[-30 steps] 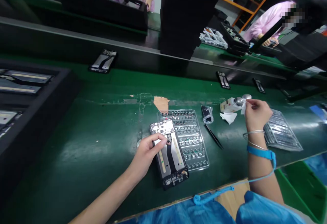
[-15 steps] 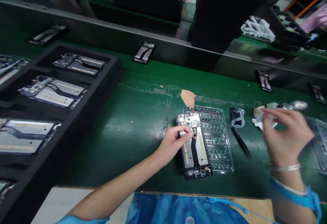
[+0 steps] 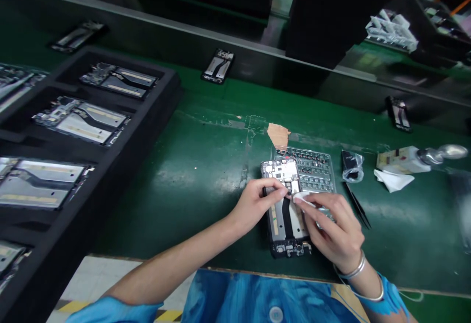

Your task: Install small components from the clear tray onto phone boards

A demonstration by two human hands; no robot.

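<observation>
An opened phone [image 3: 290, 229] lies face down in front of me, its circuit board and black ribbon cable showing. My left hand [image 3: 259, 198] is closed in a pinch over its middle, with a small dark component [image 3: 289, 192] at the fingertips. Its exact kind is too small to tell. Between the fingers of my right hand [image 3: 336, 227] is a white wipe [image 3: 302, 196], brought up against that component. Under the phone's right side lies a clear plastic tray [image 3: 333, 166] with rows of small dark parts, partly covered by my right hand.
Black tweezers [image 3: 357, 206], a bagged black item [image 3: 352, 166], a white wipe [image 3: 393, 179] and a bottle with a metal top [image 3: 405, 160] lie to the right. A black foam tray [image 3: 147, 131] of opened phones fills the left. Another opened phone [image 3: 218, 66] rests near the back ledge.
My right hand has come from beside the bottle at the right to the phone, now with a white wipe in its fingers. The left hand keeps its pinch over the phone.
</observation>
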